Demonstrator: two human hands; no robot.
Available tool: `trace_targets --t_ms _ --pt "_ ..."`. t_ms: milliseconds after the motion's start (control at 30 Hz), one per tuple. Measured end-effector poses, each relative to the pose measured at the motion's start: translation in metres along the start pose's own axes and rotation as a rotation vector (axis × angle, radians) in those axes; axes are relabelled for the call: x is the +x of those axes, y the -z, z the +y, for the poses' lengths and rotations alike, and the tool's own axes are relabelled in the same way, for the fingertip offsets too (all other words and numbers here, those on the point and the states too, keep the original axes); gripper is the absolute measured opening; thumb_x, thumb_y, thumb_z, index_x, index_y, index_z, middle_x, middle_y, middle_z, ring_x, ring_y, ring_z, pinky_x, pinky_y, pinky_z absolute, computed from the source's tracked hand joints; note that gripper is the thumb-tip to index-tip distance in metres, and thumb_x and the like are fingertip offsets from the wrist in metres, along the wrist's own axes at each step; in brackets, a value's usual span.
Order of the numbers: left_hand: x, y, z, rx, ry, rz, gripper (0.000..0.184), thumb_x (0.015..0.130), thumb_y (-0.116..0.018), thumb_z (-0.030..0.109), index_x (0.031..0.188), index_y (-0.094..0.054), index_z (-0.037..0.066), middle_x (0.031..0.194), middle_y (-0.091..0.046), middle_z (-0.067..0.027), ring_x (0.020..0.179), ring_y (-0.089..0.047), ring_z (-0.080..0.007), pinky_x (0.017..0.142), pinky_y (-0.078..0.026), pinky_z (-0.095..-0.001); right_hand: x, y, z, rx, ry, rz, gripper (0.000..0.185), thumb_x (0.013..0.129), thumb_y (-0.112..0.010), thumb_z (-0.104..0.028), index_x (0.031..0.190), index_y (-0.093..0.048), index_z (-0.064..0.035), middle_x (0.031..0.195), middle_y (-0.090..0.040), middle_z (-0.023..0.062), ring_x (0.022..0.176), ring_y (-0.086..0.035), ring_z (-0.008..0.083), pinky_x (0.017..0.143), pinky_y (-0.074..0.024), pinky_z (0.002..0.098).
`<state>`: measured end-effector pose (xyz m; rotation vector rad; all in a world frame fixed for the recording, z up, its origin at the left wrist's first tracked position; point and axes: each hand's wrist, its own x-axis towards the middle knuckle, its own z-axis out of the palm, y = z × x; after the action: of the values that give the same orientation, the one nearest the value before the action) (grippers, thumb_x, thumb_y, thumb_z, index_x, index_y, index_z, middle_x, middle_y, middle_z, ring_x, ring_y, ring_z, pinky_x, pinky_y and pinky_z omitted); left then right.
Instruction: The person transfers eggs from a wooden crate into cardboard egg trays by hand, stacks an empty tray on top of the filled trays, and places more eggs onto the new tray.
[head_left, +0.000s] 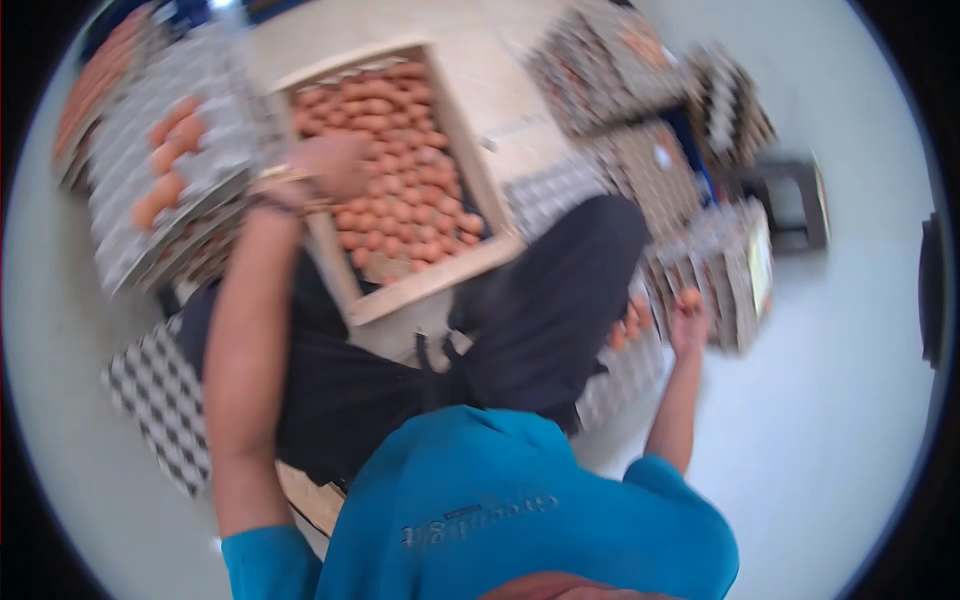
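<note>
Brown eggs point(400, 190) lie in rows in a shallow wooden-framed box point(430, 285) in front of my knees. My left hand point(335, 165) reaches over the box's left side, at the eggs; its fingers are smeared by motion, so I cannot tell whether it holds one. Out to the right, my right hand point(688, 328) is closed on a single egg point(689, 298). Just left of that hand, several eggs point(628, 325) sit on a grey egg tray point(620, 385) beside my leg. A stack of egg trays point(715, 265) stands right behind my right hand.
A tall stack of grey trays point(120, 205) with several eggs on top stands at the left. Another tray point(160, 400) lies on the floor near my left knee. More tray stacks point(600, 70) and a dark stool-like frame point(805, 205) are at the right.
</note>
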<state>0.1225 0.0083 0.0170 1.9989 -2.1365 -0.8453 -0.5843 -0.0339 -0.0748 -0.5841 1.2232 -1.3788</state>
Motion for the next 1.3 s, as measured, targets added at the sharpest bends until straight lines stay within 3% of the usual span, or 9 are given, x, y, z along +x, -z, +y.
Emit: trace_targets --t_ms 233,300,367,400,567,700,1033,1200,1300 --pt "0.008 -0.034 0.051 0.067 0.067 -0.097 0.023 0.085 -0.060 0.027 0.099 -0.069 0.011 0.100 -0.072 -0.0120 0.091 -0.071 -0.0264 0.075 -0.056 -0.0448 -0.015 -0.374 -0.047 -0.323 0.154 -0.698 0.054 0.093 -0.052 -0.016 0.143 -0.040 0.0028 0.133 -0.051 0.0150 0.112 -0.057 0.0237 0.101 -0.0467 0.0341" --pt "0.060 -0.103 0.035 -0.449 0.234 -0.507 0.025 0.086 -0.062 0.028 0.104 -0.070 0.012 0.098 -0.073 -0.0091 0.086 -0.071 -0.0264 0.069 -0.056 -0.0409 -0.067 -0.483 -0.019 -0.473 0.190 -0.912 0.052 0.092 -0.054 -0.016 0.139 -0.045 0.0041 0.135 -0.050 0.0162 0.113 -0.057 0.0241 0.099 -0.0478 0.0360" --pt "0.062 -0.112 0.039 -0.396 0.276 -0.538 0.027 0.088 -0.063 0.029 0.109 -0.071 0.013 0.095 -0.073 -0.0059 0.080 -0.070 -0.0269 0.064 -0.055 -0.0395 -0.108 -0.562 0.022 -0.698 0.298 -1.182 0.045 0.094 -0.057 -0.017 0.135 -0.051 0.0008 0.119 -0.062 0.0141 0.104 -0.062 0.0206 0.092 -0.0511 0.0341" --pt "0.034 -0.077 0.060 0.146 0.116 -0.178 0.025 0.089 -0.062 0.029 0.107 -0.071 0.014 0.095 -0.073 -0.0046 0.078 -0.070 -0.0267 0.063 -0.055 -0.0424 -0.118 -0.597 0.050 -0.719 0.460 -1.379 0.041 0.095 -0.057 -0.017 0.133 -0.053 -0.0012 0.108 -0.066 0.0131 0.100 -0.063 0.0170 0.087 -0.0520 0.0311" --pt "0.024 -0.048 0.041 -0.164 -0.007 -0.648 0.040 0.092 -0.059 0.034 0.126 -0.059 0.015 0.122 -0.061 -0.0101 0.109 -0.058 -0.0245 0.080 -0.046 -0.0424 -0.229 -0.721 0.145 -0.673 0.972 -1.646 0.049 0.082 -0.074 -0.029 0.122 -0.057 -0.0067 0.100 -0.066 0.0098 0.104 -0.061 0.0203 0.085 -0.0516 0.0374" --pt "0.015 -0.043 0.061 -0.005 0.070 -0.532 0.039 0.092 -0.059 0.032 0.126 -0.060 0.014 0.122 -0.061 -0.0099 0.110 -0.058 -0.0254 0.081 -0.046 -0.0447 -0.264 -0.762 0.187 -0.837 1.262 -1.709 0.043 0.079 -0.075 -0.031 0.114 -0.064 -0.0076 0.091 -0.067 0.0104 0.098 -0.062 0.0195 0.080 -0.0526 0.0377" --pt "0.027 -0.039 0.092 0.189 0.204 -0.425 0.038 0.092 -0.059 0.028 0.126 -0.061 0.012 0.125 -0.061 -0.0094 0.113 -0.057 -0.0275 0.082 -0.046 -0.0503 -0.113 -0.772 0.197 -0.434 0.662 -1.316 0.020 0.086 -0.068 -0.017 0.095 -0.071 0.0008 0.081 -0.068 0.0025 0.073 -0.061 0.0109 0.069 -0.0484 0.0255" --pt "0.025 -0.044 0.090 0.258 0.256 -0.457 0.037 0.092 -0.059 0.026 0.126 -0.062 0.012 0.126 -0.061 -0.0091 0.114 -0.057 -0.0285 0.082 -0.046 -0.0531 0.057 -0.688 0.310 -1.052 0.195 -0.861 0.024 0.083 -0.062 -0.021 0.082 -0.068 0.0018 0.080 -0.070 0.0115 0.075 -0.065 0.0156 0.068 -0.0508 0.0303" --pt "0.023 -0.041 0.087 0.292 0.277 -0.487 0.036 0.092 -0.059 0.025 0.126 -0.062 0.011 0.126 -0.061 -0.0089 0.115 -0.057 -0.0292 0.083 -0.046 -0.0548 0.100 -0.644 0.382 -1.339 0.467 -1.017 0.032 0.079 -0.065 -0.021 0.107 -0.065 -0.0045 0.106 -0.067 0.0176 0.097 -0.065 0.0248 0.084 -0.0517 0.0357"
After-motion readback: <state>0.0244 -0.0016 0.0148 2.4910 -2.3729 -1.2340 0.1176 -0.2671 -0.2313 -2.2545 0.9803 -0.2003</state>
